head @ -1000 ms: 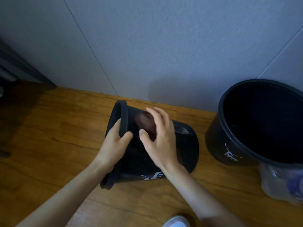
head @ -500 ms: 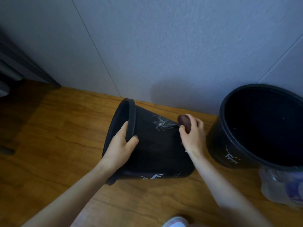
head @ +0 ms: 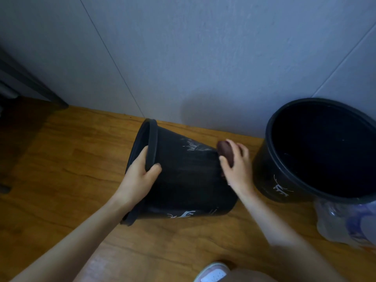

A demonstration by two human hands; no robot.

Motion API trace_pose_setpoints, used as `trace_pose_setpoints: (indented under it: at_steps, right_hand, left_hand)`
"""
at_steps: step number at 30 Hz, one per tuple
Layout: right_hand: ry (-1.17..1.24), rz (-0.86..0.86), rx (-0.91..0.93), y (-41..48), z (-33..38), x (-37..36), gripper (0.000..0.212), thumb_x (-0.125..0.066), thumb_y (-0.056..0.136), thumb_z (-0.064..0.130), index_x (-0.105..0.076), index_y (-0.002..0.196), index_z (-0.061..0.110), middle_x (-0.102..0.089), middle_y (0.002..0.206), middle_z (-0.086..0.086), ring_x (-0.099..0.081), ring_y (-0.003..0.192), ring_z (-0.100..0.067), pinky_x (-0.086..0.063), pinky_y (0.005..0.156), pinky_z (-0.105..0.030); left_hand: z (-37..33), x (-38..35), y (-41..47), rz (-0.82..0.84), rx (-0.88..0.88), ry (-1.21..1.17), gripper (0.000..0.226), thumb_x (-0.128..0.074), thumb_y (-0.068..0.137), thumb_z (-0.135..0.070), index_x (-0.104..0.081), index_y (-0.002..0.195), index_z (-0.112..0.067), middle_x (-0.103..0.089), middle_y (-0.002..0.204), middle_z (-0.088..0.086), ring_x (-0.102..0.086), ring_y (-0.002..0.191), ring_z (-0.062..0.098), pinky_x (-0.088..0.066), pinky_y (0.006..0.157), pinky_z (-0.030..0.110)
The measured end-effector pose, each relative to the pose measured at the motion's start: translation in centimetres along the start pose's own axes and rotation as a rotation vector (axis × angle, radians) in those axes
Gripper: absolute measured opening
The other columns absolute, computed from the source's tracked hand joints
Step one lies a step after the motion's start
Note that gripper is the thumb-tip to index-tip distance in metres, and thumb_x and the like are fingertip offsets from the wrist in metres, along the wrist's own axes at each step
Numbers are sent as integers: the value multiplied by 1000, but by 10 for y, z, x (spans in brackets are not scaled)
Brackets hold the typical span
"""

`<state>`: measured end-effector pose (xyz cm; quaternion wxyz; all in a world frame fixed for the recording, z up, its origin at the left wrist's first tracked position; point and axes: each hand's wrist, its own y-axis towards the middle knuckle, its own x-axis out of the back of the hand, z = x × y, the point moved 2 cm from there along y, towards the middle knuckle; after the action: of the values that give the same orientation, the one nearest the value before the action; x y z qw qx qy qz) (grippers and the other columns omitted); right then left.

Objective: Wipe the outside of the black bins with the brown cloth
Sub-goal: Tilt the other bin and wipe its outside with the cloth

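Observation:
A black bin (head: 187, 176) with white markings lies tipped on its side on the wooden floor, its mouth facing left. My left hand (head: 140, 176) grips its rim, thumb outside and fingers inside. My right hand (head: 237, 165) presses the bunched brown cloth (head: 224, 150) against the bin's bottom end on the right. A second, larger black bin (head: 272, 180) stands upright at the right, close to my right hand.
A grey wall (head: 203, 58) runs directly behind the bins. A clear plastic bag or bottle (head: 345, 222) sits at the lower right beside the upright bin. My shoe tip (head: 213, 273) shows at the bottom edge. Dark furniture (head: 12, 98) stands at the far left.
My right hand slid the cloth from the middle of the bin's side rightward to its bottom end. My left hand kept its grip on the rim.

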<state>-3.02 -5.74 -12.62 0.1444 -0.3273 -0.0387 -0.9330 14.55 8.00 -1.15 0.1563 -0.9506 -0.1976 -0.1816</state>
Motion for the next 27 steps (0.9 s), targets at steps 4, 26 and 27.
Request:
trace_pose_setpoints:
  at_steps: [4, 26, 27]
  right_hand:
    - [-6, 8, -213, 1, -39, 9, 49, -54, 92, 26, -39, 139, 26, -29, 145, -7, -38, 129, -33, -36, 97, -31]
    - [-41, 40, -162, -22, -41, 15, 56, -54, 92, 19, -32, 142, 31, -16, 152, -5, -25, 137, -31, -38, 103, -41]
    - [-48, 28, -152, -22, -36, 15, 55, -54, 92, 19, -33, 142, 31, -17, 152, -5, -25, 137, -31, -37, 106, -42]
  left_hand:
    - [-9, -13, 2, 69, -50, 51, 43, -47, 93, -10, -44, 101, -52, -62, 100, -20, -59, 93, -10, -47, 75, 12]
    - [-14, -15, 2, 70, -9, 33, 44, -46, 94, -8, -43, 94, -52, -58, 95, -22, -56, 82, -19, -44, 73, 16]
    - [-15, -17, 2, 76, -15, 41, 44, -46, 94, -8, -43, 95, -52, -59, 95, -21, -56, 82, -18, -44, 74, 16]
